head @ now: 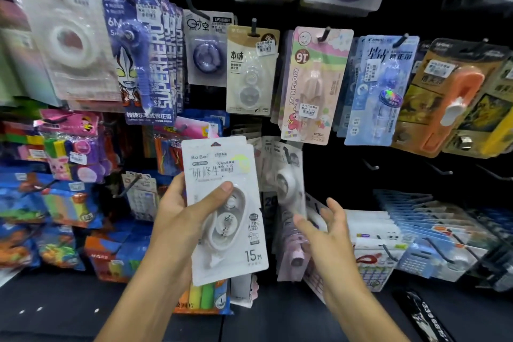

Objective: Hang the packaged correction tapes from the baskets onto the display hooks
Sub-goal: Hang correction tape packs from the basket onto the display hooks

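Upright, left hand point(177, 211) gripping white "BoBo" 15M correction tape pack point(224, 211), right hand point(323, 226) open, empty.

L hand point(177, 211) raised, thumb across front of pack point(224, 211), gripping. R hand point(324, 226) fingers loosely spread, holding nothing.

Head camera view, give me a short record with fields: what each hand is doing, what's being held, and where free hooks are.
left hand: grips a white correction tape pack, thumb across its front
pack state: upright, printed 15M, not on a hook
right hand: fingers spread, holds nothing, beside hanging packs
row above: beige pack and pink My Melody pack hang on hooks
free hooks: bare hooks to the right, below the blue pack
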Action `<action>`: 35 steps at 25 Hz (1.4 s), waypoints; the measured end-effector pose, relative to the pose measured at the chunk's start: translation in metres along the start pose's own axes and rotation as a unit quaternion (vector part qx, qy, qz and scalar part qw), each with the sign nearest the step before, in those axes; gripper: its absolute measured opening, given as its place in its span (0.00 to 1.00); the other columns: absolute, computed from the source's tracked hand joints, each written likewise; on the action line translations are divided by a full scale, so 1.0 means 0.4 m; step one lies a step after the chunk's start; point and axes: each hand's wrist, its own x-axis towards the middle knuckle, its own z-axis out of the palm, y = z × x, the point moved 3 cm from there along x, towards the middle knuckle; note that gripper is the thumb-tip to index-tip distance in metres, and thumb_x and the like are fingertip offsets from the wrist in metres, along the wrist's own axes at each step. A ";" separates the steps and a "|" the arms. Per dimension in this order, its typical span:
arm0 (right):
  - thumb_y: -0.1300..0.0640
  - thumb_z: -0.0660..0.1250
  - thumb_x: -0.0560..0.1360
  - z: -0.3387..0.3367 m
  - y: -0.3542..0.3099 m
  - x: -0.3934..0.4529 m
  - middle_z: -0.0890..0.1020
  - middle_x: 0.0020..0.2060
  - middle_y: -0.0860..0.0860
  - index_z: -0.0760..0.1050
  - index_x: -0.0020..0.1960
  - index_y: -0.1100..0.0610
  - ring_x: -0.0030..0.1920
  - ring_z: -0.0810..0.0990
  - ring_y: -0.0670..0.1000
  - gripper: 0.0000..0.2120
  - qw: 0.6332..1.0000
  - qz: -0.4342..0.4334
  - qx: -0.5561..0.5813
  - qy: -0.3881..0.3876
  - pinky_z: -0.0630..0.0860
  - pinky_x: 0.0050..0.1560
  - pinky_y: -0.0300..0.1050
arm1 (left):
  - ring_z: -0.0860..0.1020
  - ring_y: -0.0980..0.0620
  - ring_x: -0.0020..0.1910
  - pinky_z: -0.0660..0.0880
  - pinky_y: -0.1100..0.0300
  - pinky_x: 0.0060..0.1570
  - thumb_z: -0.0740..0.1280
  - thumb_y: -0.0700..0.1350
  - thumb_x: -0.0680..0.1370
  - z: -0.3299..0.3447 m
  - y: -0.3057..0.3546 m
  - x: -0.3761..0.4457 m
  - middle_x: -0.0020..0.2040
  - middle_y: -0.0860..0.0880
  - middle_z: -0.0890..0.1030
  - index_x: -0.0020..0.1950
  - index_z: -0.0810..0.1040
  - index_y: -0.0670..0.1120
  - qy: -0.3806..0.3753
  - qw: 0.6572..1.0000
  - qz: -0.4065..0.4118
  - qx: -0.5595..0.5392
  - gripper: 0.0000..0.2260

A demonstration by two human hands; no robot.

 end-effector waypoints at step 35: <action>0.65 0.67 0.79 -0.064 -0.042 -0.065 0.79 0.51 0.23 0.80 0.52 0.30 0.27 0.76 0.48 0.27 0.998 -0.051 -0.044 0.021 0.77 0.32 0.44 | 0.58 0.58 0.76 0.56 0.62 0.70 0.65 0.53 0.82 0.075 -0.048 0.081 0.78 0.57 0.64 0.82 0.55 0.59 -0.073 0.818 0.174 0.543 0.30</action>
